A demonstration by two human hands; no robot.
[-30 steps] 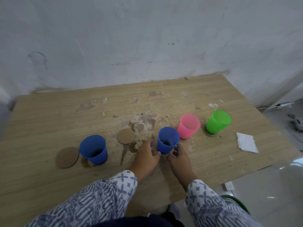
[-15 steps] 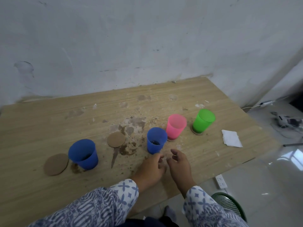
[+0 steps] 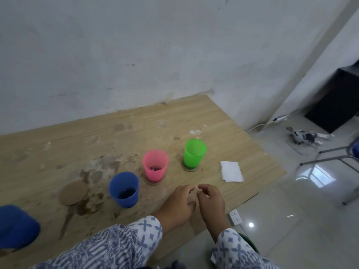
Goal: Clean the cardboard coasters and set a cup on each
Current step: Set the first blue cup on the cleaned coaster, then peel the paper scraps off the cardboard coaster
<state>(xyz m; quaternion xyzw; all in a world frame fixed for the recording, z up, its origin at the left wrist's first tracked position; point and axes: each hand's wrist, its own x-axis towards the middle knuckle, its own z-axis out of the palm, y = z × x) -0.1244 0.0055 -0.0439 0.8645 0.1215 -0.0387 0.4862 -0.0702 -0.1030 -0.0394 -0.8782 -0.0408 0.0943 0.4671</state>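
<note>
Coaster (image 3: 73, 192) first: where is it? (EDITOR)

A round, flat disc of brown cardboard lies bare on the wood-grain bench (image 3: 194, 121), left of centre. A dark brown stain (image 3: 85, 205) spreads just beside its near edge. (PHOTOGRAPHER)

And the cups? (EDITOR)

All are smooth, tapered plastic and stand upright. A blue cup (image 3: 124, 189) stands just right of the bare disc with dark liquid at its bottom; I cannot tell if cardboard lies beneath it. A translucent pink cup (image 3: 155, 165) sits on a second coaster (image 3: 153, 183) and a green cup (image 3: 194, 154) on a third coaster (image 3: 189, 169), with only thin cardboard rims showing. A second blue cup (image 3: 17, 226) is blurred at the left edge. (PHOTOGRAPHER)

The hands? (EDITOR)

Both are low over the bench's front, right of the blue cup, in blue-and-white patterned sleeves (image 3: 124, 243). The left hand (image 3: 177, 205) has relaxed fingers (image 3: 186, 189), slightly apart, holding nothing. The right hand (image 3: 211, 200) has loosely curled fingers, thumb near forefinger, nothing between them. The two hands are close but apart. (PHOTOGRAPHER)

Anything else? (EDITOR)

A folded white tissue (image 3: 231, 171), rectangular, lies flat right of the green cup. The benchtop is scuffed and blotched with pale patches. A rough whitewashed wall (image 3: 136, 55) rises behind it, and a white power strip (image 3: 236, 217) lies on the glossy tiled floor (image 3: 291, 230). (PHOTOGRAPHER)
</note>
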